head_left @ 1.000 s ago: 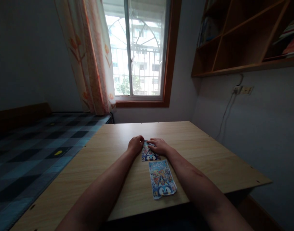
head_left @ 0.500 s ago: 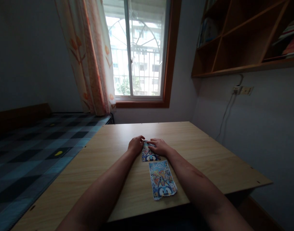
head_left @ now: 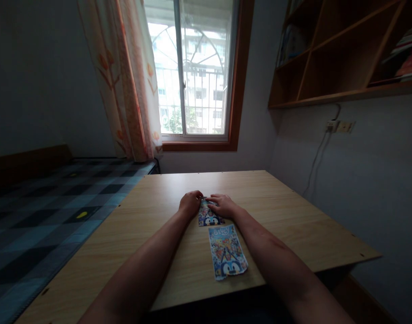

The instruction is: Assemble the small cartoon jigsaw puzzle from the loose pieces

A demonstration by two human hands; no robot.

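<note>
A small rectangular picture with a blue cartoon dog's face [head_left: 211, 220] lies flat on the table between my hands. My left hand [head_left: 191, 202] is at its upper left corner, fingers curled and tips drawn together; whatever they pinch is too small to make out. From the other side my right hand [head_left: 223, 205] lies over the upper right part, fingers stretched out and touching it, hiding that area. Closer to me is a paper sheet [head_left: 227, 249] with a matching, larger picture, the heading "Bluey" and a ragged lower edge. Neither hand touches this sheet.
The wooden table [head_left: 152, 198] has its front edge close to me. A bed with a checked cover [head_left: 101, 193] stands along its left side. Behind are a window [head_left: 202, 90] and a curtain [head_left: 132, 90]; a wall shelf [head_left: 337, 72] hangs at upper right.
Barely anything differs: the fingers of my left hand shift very slightly at the picture's corner. My right hand and the paper sheet stay in place.
</note>
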